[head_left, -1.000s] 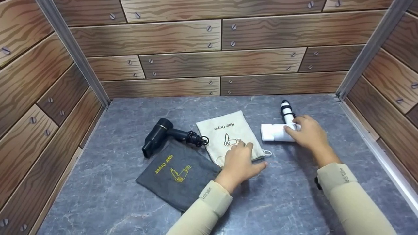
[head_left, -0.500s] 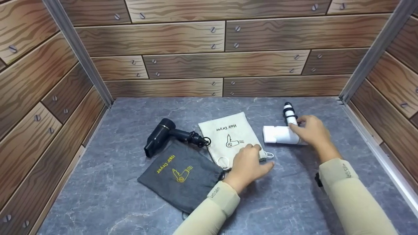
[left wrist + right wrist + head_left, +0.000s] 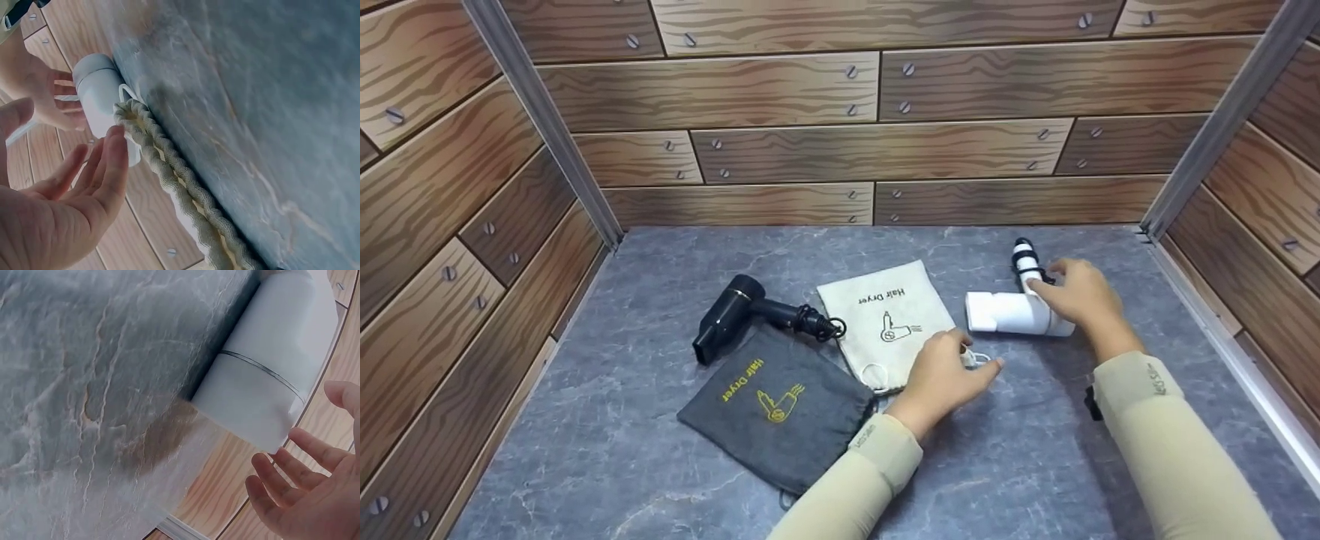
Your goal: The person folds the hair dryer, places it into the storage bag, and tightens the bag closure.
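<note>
A white hair dryer [image 3: 1009, 313] lies on its side at the right, black cord wrapped round its handle. My right hand [image 3: 1084, 300] hovers at its handle, thumb beside the handle; in the right wrist view the fingers [image 3: 275, 481] are spread loosely near the body's end. At the gathered mouth of a cream drawstring pouch [image 3: 877, 300] printed "Hair Dryer" is my left hand [image 3: 945, 375]. Its fingers are loosely bent, with fingertips right at the ruffled rim [image 3: 163, 163] in the left wrist view; nothing is gripped.
Left of the cream pouch lies a black hair dryer [image 3: 727, 311] with its cord wound round the handle. A dark grey pouch [image 3: 810, 442] with yellow print lies in front of it. Wood-patterned walls [image 3: 780, 154] enclose the marbled grey tabletop [image 3: 607, 450].
My left hand has moved right, from over the cream pouch to its mouth. The right hand has shifted off the white hair dryer's body, uncovering its right end. The view has shifted slightly.
</note>
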The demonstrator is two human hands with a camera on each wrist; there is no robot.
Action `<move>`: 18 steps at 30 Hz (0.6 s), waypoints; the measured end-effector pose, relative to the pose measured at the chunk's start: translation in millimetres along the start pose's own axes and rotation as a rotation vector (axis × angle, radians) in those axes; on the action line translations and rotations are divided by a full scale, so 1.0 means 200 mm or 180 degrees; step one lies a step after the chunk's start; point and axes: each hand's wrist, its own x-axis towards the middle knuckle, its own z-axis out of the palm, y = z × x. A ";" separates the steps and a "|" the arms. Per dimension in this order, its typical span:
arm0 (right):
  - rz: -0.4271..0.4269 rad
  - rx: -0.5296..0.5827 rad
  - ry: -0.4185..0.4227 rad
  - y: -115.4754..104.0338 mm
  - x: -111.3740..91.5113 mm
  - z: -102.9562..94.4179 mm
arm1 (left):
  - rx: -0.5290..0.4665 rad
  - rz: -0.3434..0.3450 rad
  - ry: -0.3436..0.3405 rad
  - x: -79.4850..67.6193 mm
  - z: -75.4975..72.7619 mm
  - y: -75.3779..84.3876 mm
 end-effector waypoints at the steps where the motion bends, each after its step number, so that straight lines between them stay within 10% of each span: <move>1: 0.0000 -0.0008 -0.0002 0.01 0.00 0.00 | -0.0068 -0.0029 0.0007 0.00 0.01 0.00; 11: 0.0059 0.0005 -0.0321 0.03 0.02 -0.05 | -0.1063 -0.0378 -0.0109 0.02 0.09 0.04; 18: 0.0099 0.0274 -0.0292 0.04 0.04 -0.11 | -0.1926 -0.1091 -0.0155 0.04 0.13 0.06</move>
